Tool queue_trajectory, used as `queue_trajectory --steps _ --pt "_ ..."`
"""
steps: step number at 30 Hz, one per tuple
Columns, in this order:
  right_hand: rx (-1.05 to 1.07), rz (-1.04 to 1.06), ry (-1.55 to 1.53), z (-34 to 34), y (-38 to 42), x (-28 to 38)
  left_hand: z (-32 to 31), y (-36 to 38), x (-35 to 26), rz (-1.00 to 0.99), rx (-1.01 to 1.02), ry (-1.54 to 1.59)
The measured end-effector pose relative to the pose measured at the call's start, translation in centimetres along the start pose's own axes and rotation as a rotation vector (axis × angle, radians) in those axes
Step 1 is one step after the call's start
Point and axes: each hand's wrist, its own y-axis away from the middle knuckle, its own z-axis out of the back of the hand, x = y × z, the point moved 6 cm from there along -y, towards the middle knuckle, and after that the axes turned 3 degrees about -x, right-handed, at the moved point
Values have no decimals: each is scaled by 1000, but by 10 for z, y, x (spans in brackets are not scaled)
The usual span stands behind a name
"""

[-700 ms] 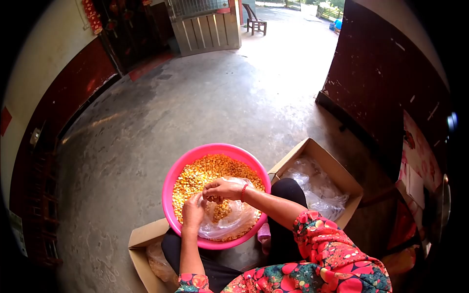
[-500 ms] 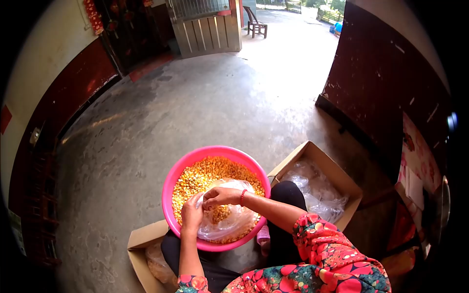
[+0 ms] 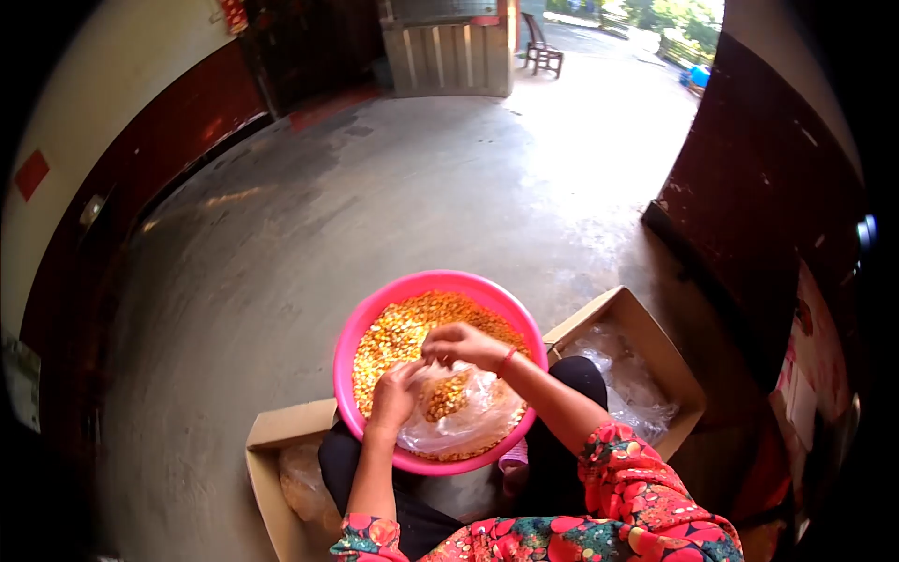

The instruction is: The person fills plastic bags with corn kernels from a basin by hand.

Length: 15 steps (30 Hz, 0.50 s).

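A pink basin (image 3: pixel 345 361) full of yellow corn kernels (image 3: pixel 403 323) stands between my knees. On the kernels lies a clear plastic bag (image 3: pixel 426 440) with some corn showing in it. My left hand (image 3: pixel 395 395) is closed on the bag's edge at its left side. Just above and to the right, my right hand (image 3: pixel 459 345) has its fingers bent and pinched together at the top edge of the bag. The fingertips of both hands are close to each other, and the thin film between them is hard to make out.
A cardboard box (image 3: pixel 670 361) holding clear plastic bags (image 3: pixel 618 375) is by my right knee. Another cardboard box (image 3: pixel 267 459) with a filled bag (image 3: pixel 304 478) sits at my left. A wooden chair (image 3: pixel 543 51) stands far off near the doorway.
The view has shifted, so the basin and boxes appear further right. My right hand has lifted slightly from the bag's middle, and the bag's corn now shows more plainly.
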Motion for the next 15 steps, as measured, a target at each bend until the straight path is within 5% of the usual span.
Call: queue_trajectory --steps 2,8,15 --pt "-231 41 -67 31 -10 -5 -7 -3 -2 31 35 8" --pt "-640 309 883 69 -35 -17 -7 0 0 32 41 45" --pt "-572 217 1213 43 -67 -17 -6 -1 0 70 61 115"
